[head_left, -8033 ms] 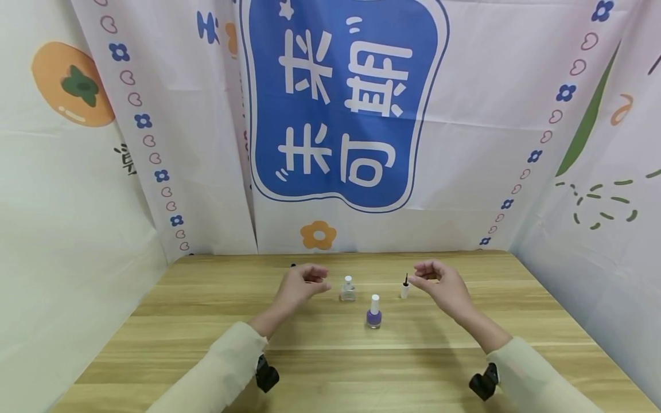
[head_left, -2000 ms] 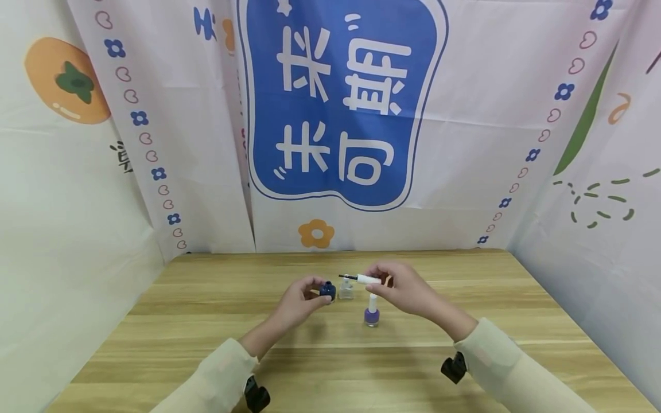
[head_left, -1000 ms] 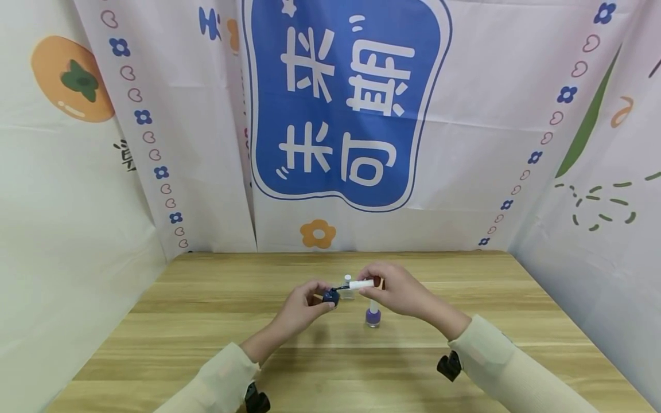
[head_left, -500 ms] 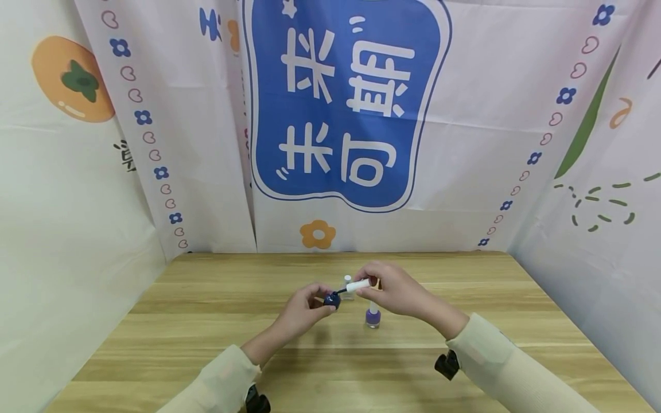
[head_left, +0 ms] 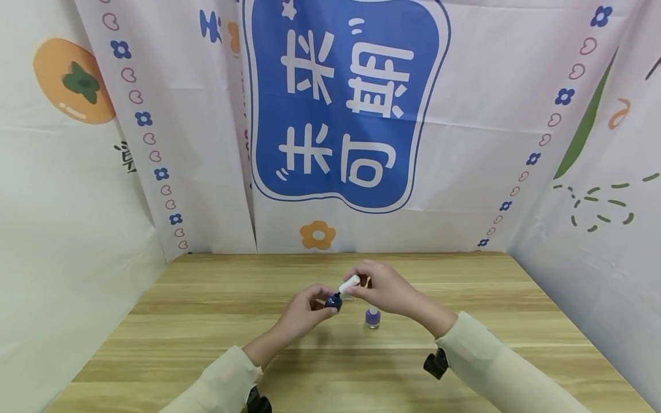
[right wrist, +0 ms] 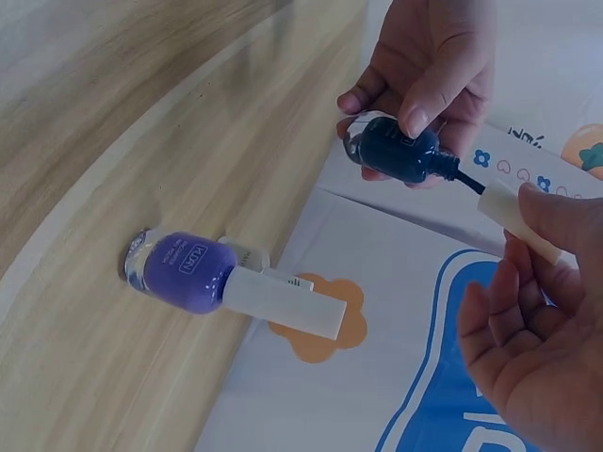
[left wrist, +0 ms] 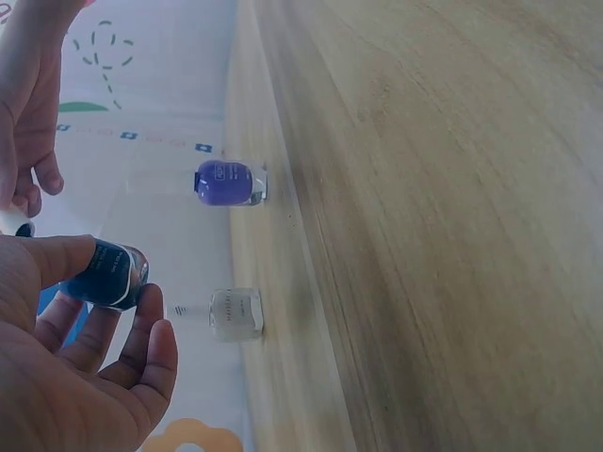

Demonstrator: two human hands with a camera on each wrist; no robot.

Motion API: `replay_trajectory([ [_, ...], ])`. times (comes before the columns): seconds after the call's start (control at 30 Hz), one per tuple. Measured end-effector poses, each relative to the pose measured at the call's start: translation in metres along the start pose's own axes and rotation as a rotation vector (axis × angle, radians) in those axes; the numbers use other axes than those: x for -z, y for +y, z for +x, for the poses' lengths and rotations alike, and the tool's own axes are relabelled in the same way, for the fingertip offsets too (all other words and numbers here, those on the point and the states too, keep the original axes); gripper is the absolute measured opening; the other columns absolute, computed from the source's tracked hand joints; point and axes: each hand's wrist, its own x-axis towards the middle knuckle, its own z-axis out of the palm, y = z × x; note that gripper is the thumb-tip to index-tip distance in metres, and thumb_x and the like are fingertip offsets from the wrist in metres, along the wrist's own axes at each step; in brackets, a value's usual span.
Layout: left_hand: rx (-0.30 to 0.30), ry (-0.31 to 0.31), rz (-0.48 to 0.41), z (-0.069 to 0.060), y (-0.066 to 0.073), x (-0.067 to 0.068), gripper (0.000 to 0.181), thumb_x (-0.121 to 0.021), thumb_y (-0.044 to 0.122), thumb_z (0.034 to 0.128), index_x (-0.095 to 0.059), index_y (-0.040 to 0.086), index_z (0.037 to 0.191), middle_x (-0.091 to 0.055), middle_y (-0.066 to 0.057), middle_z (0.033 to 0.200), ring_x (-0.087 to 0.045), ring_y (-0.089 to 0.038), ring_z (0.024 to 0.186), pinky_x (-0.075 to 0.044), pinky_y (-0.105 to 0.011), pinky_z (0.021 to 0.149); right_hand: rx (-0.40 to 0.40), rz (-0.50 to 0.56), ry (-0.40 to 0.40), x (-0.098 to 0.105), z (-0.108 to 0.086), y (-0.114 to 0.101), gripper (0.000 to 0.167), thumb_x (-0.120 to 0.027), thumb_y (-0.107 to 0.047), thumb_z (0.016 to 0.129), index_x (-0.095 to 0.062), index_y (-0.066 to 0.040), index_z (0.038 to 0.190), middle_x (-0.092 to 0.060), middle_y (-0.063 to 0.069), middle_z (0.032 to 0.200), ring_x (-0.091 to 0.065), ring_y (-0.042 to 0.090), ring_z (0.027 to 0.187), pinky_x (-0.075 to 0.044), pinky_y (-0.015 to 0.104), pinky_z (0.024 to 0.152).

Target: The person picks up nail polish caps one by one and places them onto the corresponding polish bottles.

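Observation:
My left hand (head_left: 299,312) grips a small dark blue nail polish bottle (head_left: 334,302) between thumb and fingers, above the table and tilted to the right. The white cap (head_left: 349,284) of a nail polish brush is pinched by my right hand (head_left: 384,287). In the right wrist view, the dark brush stem (right wrist: 468,181) runs from the cap into the neck of the bottle; a short length of stem shows between them. The bristles are hidden inside the dark bottle. The left wrist view shows the bottle (left wrist: 105,275) held near its base, with the label facing the camera.
A purple nail polish bottle (head_left: 372,319) with a white cap stands upright on the wooden table (head_left: 206,338), just below my right hand. Behind it stands a clear bottle (left wrist: 236,314), mostly hidden in the head view. A printed cloth (head_left: 465,172) hangs behind the table.
Eight seconds ago the brush cap stood on the table; my right hand has since picked it up and my left hand the dark bottle. Lately the brush has slid deeper into the neck.

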Motion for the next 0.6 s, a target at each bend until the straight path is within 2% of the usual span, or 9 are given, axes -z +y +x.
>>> replay_trajectory([
  [0.2, 0.002, -0.016, -0.024, 0.000, -0.001, -0.001, 0.024, -0.069, 0.008, 0.0894, -0.064, 0.004, 0.112, -0.064, -0.006, 0.102, -0.063, -0.020, 0.085, -0.054, -0.035, 0.074, -0.001, 0.043, 0.006, -0.006, 0.004, 0.000, 0.008, -0.071, -0.016, 0.091, -0.069, -0.012, 0.098, -0.059, -0.007, 0.082, -0.051, 0.011, 0.070, -0.045, 0.025, 0.057],
  [0.6, -0.004, -0.020, -0.041, -0.001, -0.002, -0.001, 0.024, -0.070, 0.011, 0.0902, -0.063, 0.005, 0.112, -0.064, -0.005, 0.103, -0.064, -0.020, 0.088, -0.054, -0.037, 0.075, -0.005, 0.084, 0.021, -0.021, 0.010, 0.003, 0.007, -0.071, -0.018, 0.090, -0.068, -0.013, 0.092, -0.060, -0.008, 0.082, -0.055, 0.010, 0.076, -0.048, 0.026, 0.061],
])
